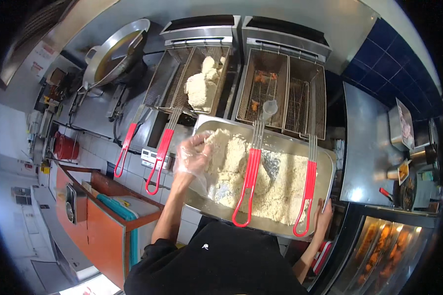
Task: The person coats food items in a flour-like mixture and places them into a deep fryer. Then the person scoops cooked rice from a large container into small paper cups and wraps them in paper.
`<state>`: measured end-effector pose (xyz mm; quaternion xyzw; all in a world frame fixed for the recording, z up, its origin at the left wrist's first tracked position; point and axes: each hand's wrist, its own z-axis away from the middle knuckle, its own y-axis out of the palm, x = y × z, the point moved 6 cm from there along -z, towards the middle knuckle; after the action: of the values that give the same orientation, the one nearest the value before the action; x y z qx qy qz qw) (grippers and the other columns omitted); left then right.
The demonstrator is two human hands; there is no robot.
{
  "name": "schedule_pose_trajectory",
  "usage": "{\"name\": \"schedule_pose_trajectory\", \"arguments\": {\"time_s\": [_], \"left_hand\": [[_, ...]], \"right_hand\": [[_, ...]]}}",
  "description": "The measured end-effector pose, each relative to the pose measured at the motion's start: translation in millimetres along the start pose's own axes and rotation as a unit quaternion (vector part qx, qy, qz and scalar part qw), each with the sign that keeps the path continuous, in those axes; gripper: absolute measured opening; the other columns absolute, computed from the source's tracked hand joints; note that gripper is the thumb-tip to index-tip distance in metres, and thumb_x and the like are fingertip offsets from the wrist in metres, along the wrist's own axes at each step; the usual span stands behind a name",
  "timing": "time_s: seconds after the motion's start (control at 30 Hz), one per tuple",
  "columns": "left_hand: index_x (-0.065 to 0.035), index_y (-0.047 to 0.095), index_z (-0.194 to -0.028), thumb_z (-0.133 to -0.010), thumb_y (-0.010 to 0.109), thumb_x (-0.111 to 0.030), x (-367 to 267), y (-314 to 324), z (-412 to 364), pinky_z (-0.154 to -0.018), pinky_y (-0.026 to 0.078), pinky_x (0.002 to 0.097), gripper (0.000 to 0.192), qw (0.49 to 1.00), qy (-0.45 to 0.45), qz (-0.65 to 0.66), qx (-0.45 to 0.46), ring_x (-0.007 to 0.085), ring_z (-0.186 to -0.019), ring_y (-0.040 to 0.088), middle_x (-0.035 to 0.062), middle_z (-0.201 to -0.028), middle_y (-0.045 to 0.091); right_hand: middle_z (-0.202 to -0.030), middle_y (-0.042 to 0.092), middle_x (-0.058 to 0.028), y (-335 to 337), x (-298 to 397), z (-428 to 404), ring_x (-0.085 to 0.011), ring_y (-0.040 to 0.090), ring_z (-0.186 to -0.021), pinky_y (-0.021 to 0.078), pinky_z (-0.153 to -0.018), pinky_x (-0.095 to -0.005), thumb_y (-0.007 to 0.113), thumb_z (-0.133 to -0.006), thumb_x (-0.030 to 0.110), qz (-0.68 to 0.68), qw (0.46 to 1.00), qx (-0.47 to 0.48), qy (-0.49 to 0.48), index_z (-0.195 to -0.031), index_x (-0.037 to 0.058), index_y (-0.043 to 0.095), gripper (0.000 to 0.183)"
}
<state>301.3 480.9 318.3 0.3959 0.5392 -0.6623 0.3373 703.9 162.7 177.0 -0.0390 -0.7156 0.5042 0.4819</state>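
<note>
My left hand, in a clear plastic glove, pinches a breaded piece above the left part of a metal pan. Breading flour and more coated pieces lie in that pan. At its right rim, my right hand grips the edge; its fingers are partly hidden. Two red-handled fryer baskets reach over the pan, one holding a few small fried bits. Farther left, a wire basket contains several pale breaded pieces, beside another basket without food showing.
A wok of oil stands at the upper left. Red basket handles extend low over the pan. To the right are a steel counter, a tray of raw meat and a lit display case. An orange cabinet stands left.
</note>
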Motion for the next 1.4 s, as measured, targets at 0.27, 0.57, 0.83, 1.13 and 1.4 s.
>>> {"name": "schedule_pose_trajectory", "arguments": {"time_s": [0.27, 0.57, 0.83, 1.13, 1.4], "left_hand": [[0.0012, 0.069, -0.116, -0.084, 0.070, -0.011, -67, -57, -156, -0.079, 0.055, 0.0279, 0.034, 0.959, 0.166, 0.173, -0.151, 0.0151, -0.088, 0.070, 0.0109, -0.099, 0.074], [-0.0047, 0.070, -0.113, -0.093, 0.061, -0.025, -20, -17, -115, -0.081, 0.054, 0.0372, 0.029, 0.971, 0.170, -0.036, -0.164, 0.0250, -0.089, 0.071, 0.0129, -0.098, 0.074], [-0.0050, 0.065, -0.108, -0.098, 0.063, -0.017, 113, 184, 89, -0.064, 0.055, 0.0310, 0.016, 0.887, -0.129, 0.395, 0.203, 0.0109, -0.077, 0.063, 0.0029, -0.090, 0.067], [-0.0045, 0.056, -0.121, -0.098, 0.062, -0.030, 48, 188, 106, -0.071, 0.053, 0.0362, 0.035, 0.937, 0.109, 0.237, 0.232, 0.0203, -0.084, 0.061, 0.0090, -0.097, 0.062], [-0.0058, 0.049, -0.137, -0.096, 0.060, -0.023, 9, 141, 169, -0.090, 0.053, 0.0483, 0.046, 0.909, 0.380, -0.043, 0.166, 0.0392, -0.105, 0.062, 0.0228, -0.124, 0.058]], "right_hand": [[-0.080, 0.061, -0.0237, -11, 36, 1, -0.0467, 0.061, -0.078, 0.0474, -0.070, -0.0476, 0.055, -0.101, 0.032, -0.019, 1.000, -0.021, 0.005, -0.107, -0.0026, 0.056, 0.035], [-0.108, 0.059, -0.0209, -29, 119, 39, -0.0431, 0.055, -0.107, 0.0423, -0.094, -0.0516, 0.062, -0.092, 0.018, -0.008, 0.987, -0.155, -0.050, -0.111, -0.0001, 0.060, 0.027], [-0.106, 0.063, -0.0147, 101, 231, 91, -0.0221, 0.065, -0.089, 0.0535, -0.078, -0.0347, 0.074, -0.088, 0.020, -0.279, 0.900, 0.307, -0.132, -0.122, -0.0012, 0.053, 0.046], [-0.082, 0.063, -0.0023, 120, 179, 3, -0.0091, 0.060, -0.072, 0.0470, -0.060, -0.0211, 0.049, -0.087, -0.006, -0.400, 0.855, 0.330, 0.023, -0.093, 0.0044, 0.057, 0.015], [-0.083, 0.062, -0.0021, 135, 113, -41, -0.0121, 0.059, -0.067, 0.0457, -0.054, -0.0235, 0.055, -0.086, 0.008, -0.445, 0.851, 0.242, 0.134, -0.104, 0.0070, 0.062, 0.019]]}}
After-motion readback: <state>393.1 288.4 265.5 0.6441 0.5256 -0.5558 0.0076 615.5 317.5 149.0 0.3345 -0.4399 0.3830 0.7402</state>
